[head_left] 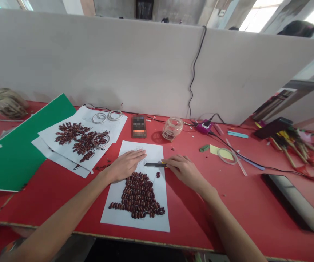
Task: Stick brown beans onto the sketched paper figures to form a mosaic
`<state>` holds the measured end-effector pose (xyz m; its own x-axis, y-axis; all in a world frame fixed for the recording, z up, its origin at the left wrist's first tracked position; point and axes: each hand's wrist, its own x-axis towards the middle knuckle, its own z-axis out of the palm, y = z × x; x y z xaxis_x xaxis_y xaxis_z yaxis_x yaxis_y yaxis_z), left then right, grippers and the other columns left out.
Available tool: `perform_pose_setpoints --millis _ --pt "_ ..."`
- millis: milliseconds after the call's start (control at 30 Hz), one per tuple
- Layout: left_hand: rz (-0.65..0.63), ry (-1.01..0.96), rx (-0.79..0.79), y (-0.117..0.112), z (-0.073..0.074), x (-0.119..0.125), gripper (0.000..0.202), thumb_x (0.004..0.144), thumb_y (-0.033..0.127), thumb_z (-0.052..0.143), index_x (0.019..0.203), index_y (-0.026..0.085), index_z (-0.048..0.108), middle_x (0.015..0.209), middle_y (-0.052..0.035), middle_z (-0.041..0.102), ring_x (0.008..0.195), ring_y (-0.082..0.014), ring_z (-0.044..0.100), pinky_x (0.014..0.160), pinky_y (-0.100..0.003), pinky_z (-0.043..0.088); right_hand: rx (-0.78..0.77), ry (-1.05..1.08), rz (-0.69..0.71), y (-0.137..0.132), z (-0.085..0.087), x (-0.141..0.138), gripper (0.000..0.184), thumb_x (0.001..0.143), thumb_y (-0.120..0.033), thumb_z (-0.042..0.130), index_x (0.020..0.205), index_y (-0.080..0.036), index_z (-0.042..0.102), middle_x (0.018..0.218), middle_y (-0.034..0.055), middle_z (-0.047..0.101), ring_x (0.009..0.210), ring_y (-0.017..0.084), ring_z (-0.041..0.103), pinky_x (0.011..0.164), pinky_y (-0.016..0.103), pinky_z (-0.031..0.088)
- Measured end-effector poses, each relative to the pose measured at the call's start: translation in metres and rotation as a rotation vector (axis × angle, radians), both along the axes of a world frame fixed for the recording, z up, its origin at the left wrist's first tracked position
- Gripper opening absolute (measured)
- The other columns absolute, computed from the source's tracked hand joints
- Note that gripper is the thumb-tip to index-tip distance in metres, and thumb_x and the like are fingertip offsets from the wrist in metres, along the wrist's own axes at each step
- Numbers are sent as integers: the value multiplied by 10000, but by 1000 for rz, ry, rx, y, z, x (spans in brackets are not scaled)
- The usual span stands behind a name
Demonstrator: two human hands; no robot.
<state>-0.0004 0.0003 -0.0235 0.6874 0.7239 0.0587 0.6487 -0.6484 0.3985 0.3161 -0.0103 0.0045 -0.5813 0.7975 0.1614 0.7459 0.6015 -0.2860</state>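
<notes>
Cutter (154, 165) across right edge of paper (154, 151)

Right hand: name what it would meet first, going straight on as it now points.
Probably the bare left hand, beyond the narrow, dark blade the right hand holds; depth is unclear.

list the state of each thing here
left hand, palm down on the white sheet
right hand, closed around the cutter
cutter, blade out
white sheet, partly covered with beans
jar, upright, no lid on
large phone at right, lying flat, screen dark
smaller phone, screen lit
purple adapter, cable plugged in
</notes>
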Motion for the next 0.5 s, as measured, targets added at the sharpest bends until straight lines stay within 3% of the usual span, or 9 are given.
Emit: perform_pose_setpoints --millis 267,500 --pt "-128 -23 -34 5 8 -8 587 1054 150 336 1622 294 355 1693 39 324 1581 -136 260 1314 -356 197 48 -58 112 15 0 -4 350 1101 -211 369 1267 -229 678 1051 92 724 964 222 639 809 353 400" --pt "-76 -87 -60 5 7 -7 609 1012 101 368 1585 298 429 1662 34 387 1563 -142 311 1313 -396 235 57 -39 170 19 1 -4 396 1097 -183 346 1275 -252 694 1077 92 727 949 204 652 837 360 388"
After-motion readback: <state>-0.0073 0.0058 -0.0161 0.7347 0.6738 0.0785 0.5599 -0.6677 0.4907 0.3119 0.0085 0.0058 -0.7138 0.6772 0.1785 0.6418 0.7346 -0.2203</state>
